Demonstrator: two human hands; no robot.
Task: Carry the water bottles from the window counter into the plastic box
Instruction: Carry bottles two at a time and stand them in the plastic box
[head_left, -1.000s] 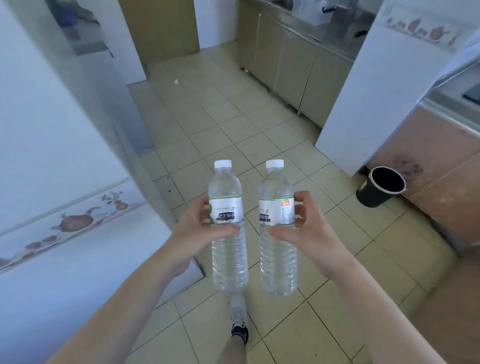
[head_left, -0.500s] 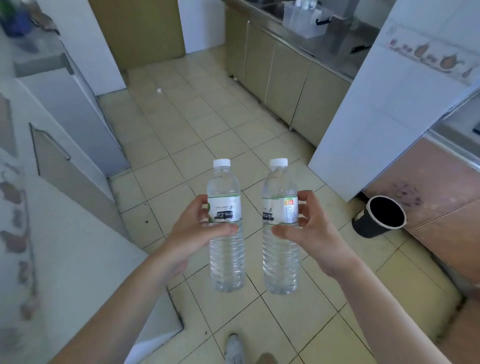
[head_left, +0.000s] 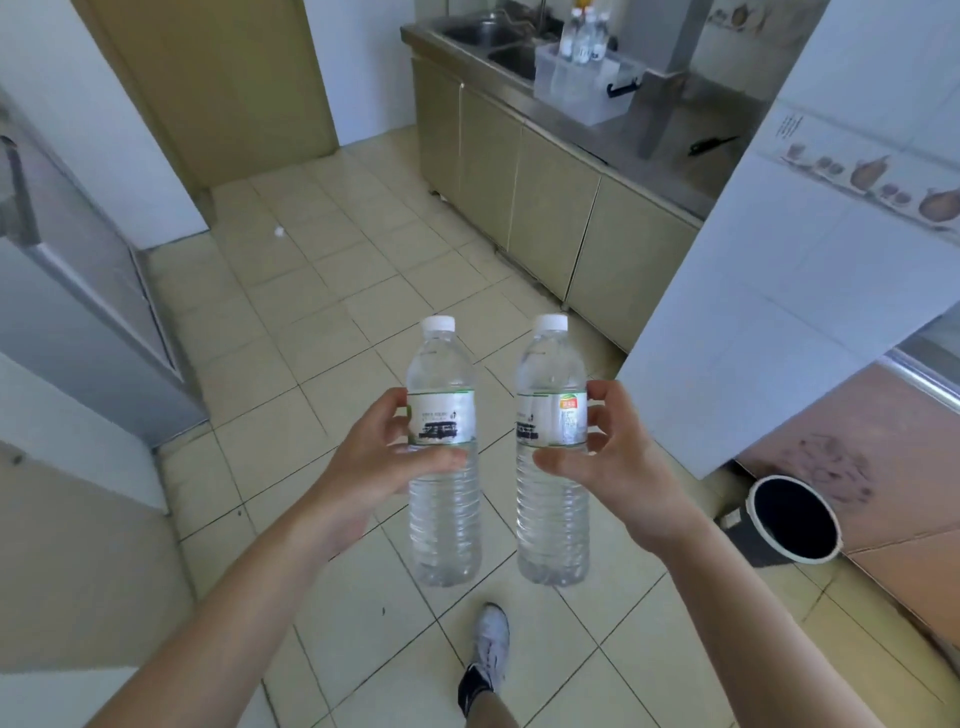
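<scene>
The left hand (head_left: 371, 470) has its grip clamped on the left water bottle (head_left: 443, 457), thumb across the front just under the label and fingers wrapped behind it. The right hand (head_left: 618, 462) grips the right water bottle (head_left: 552, 452) the same way, thumb below the label, fingertips curled round the label's right edge. Both bottles stand upright, white caps on top, side by side with a clear gap between them, held out in front of the body above the tiled floor (head_left: 332, 332).

Below the bottles, 1 foot in a white shoe (head_left: 488, 644) is planted on the tiles. To the right of the bottles a black bin (head_left: 792, 519) with a pale rim sits on the floor against a brown wall panel, beside the corner of a white tiled wall (head_left: 810, 249).

Beyond the bottles, a run of olive cabinet doors (head_left: 519, 182) carries a steel desk (head_left: 670, 156) with a sink (head_left: 483, 34) at its far end. On that desk, well apart from the held bottles, stands the clear plastic box (head_left: 587, 83) with a dark latch on its side; the necks of several more bottles (head_left: 584, 36) show above its rim, too small to count surely. To the left of the cabinets is a tan door (head_left: 218, 78).
</scene>
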